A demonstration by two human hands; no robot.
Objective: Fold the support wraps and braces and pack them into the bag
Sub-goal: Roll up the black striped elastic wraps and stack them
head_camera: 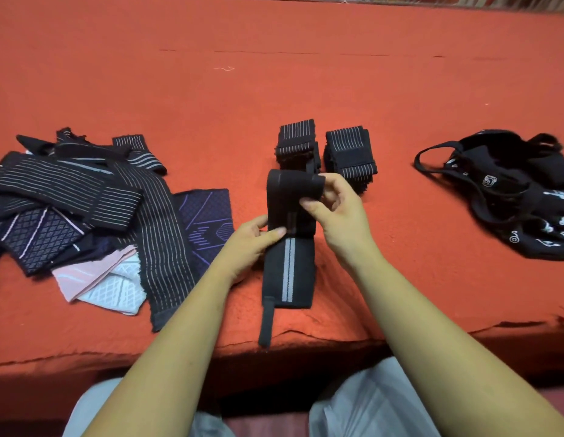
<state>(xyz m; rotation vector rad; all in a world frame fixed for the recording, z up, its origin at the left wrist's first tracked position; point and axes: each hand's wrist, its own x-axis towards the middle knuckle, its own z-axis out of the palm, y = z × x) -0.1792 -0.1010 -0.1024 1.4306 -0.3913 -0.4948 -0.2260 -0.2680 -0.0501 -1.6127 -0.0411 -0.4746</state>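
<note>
A black wrist wrap (288, 272) with a grey centre stripe lies lengthwise in front of me, its thumb loop trailing over the near edge. My right hand (337, 206) pinches the wrap's far end, which is curled back over toward me. My left hand (252, 241) pinches the wrap's left edge at mid-length. Two folded stacks of striped wraps (298, 143) (348, 156) stand just beyond. A black bag (507, 190) with white print and loose handles lies at the right. A heap of unfolded wraps and braces (85, 203) lies at the left.
Everything rests on a red-orange cloth surface (274, 74). The near edge of the cloth runs just below the wrap, and my knees in grey trousers (369, 405) sit under it. A pink-and-white brace (104, 282) lies at the heap's front.
</note>
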